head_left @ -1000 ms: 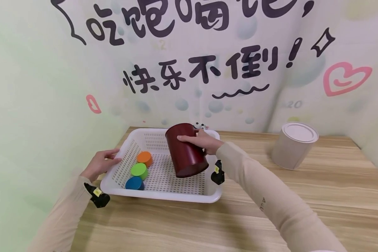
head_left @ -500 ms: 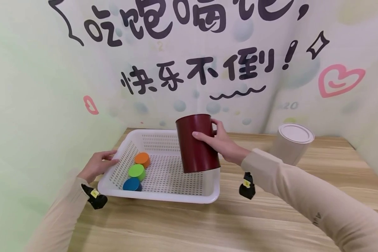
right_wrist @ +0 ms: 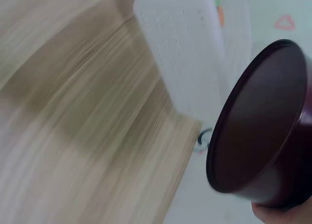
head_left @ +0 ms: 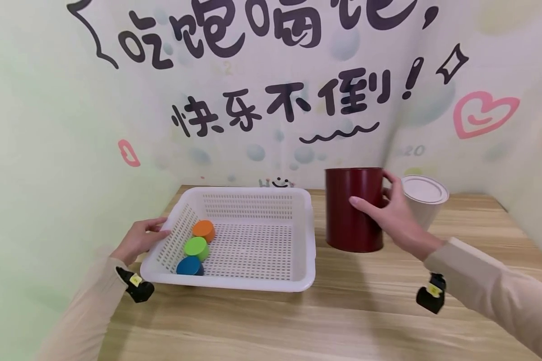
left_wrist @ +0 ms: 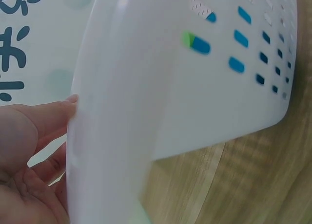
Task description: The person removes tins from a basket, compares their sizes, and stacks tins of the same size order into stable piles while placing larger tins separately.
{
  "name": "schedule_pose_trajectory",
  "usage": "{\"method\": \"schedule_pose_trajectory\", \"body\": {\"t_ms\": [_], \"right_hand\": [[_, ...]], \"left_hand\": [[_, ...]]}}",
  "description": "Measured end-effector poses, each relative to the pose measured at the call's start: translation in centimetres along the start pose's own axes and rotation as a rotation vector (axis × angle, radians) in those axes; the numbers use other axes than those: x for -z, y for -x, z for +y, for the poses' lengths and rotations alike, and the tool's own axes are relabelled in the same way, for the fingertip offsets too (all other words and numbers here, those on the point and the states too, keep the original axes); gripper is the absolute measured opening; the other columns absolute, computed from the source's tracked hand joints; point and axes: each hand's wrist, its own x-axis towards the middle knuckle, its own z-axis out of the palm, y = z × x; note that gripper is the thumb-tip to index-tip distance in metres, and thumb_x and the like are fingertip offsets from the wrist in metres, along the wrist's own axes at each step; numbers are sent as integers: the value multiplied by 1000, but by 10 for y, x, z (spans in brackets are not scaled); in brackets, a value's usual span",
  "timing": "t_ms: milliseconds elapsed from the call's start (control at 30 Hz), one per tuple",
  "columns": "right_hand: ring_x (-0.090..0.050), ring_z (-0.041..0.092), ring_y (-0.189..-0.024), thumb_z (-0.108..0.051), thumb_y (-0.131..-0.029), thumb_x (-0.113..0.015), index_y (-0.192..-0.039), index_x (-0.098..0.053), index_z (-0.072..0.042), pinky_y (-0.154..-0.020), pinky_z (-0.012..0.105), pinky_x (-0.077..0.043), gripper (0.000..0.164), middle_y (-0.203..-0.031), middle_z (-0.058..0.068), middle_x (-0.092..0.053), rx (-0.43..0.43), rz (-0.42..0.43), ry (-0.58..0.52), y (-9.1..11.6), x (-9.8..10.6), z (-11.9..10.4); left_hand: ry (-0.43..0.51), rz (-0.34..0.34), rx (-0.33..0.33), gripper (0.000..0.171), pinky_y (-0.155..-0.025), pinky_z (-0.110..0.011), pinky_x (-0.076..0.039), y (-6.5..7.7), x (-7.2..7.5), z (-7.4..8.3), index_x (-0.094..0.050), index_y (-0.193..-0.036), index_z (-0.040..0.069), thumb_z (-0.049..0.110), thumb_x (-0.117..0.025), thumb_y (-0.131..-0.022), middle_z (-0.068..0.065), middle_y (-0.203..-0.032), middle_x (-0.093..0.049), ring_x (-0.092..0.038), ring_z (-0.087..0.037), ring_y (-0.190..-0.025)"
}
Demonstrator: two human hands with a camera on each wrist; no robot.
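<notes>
In the head view my right hand (head_left: 395, 215) grips a dark red canister (head_left: 354, 210), thumb against its side and fingers behind it. A handle-like part shows between hand and canister. It hangs upright above the table, right of the basket; in the right wrist view its round, rimmed end (right_wrist: 263, 117) faces the camera. My left hand (head_left: 140, 239) holds the left rim of a white plastic basket (head_left: 248, 285); the left wrist view shows the thumb at the rim (left_wrist: 117, 102). Inside, along the left wall, lie an orange round block (head_left: 204, 230), a green one (head_left: 196, 247) and a blue one (head_left: 190, 266).
A white lidded can (head_left: 424, 198) stands on the wooden table (head_left: 271, 326) at the back right, partly behind my right hand. A printed cloth wall (head_left: 253, 135) rises at the table's back edge. Another wall (head_left: 49, 175) is close on the left.
My right hand has carried the dark red canister from over the basket to its right, turning it from tilted to upright. My left hand stays at the basket rim. The blocks keep their places.
</notes>
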Motion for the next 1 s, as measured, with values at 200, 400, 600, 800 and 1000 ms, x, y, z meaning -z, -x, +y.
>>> {"method": "schedule_pose_trajectory", "body": {"t_ms": [200,400,600,800,1000], "right_hand": [[-40,23,-106,-29,-83,-63,-141,-1,-22,-74,40,-46,85,-126,15,-34,54,133,138,18,33,36],[-39,9,-98,-19,-79,-69,-141,-4,-25,-70,18,-41,90,-123,8,-35,111,295,233,32,55,76],[-38,10,-99,-16,-76,-72,-140,-6,-28,-70,13,-37,93,-127,12,-32,93,400,262,42,70,103],[-42,4,-96,-12,-68,-77,-140,-13,-29,-70,11,-36,98,-125,7,-38,120,486,264,42,88,150],[-44,5,-96,-13,-61,-83,-139,-14,-34,-69,9,-35,107,-122,3,-42,162,528,298,36,105,200]], "left_hand": [[-10,2,-21,58,-63,-25,-48,-1,-1,0,-28,-137,-4,22,-53,-91,-20,-103,-45,-54,-21,-75],[-14,4,-16,59,-64,-25,-48,-1,-1,0,-28,-137,-3,23,-53,-91,-20,-104,-45,-55,-21,-75],[-10,15,-18,59,-65,-25,-49,-1,-1,-1,-29,-138,-1,24,-53,-91,-19,-105,-45,-56,-22,-75],[-18,13,-18,59,-65,-25,-49,0,-2,-1,-29,-138,-2,24,-54,-91,-21,-105,-46,-56,-22,-76],[-15,18,-9,59,-65,-27,-50,1,-2,1,-30,-138,-1,25,-54,-91,-20,-105,-46,-56,-23,-75]]}}
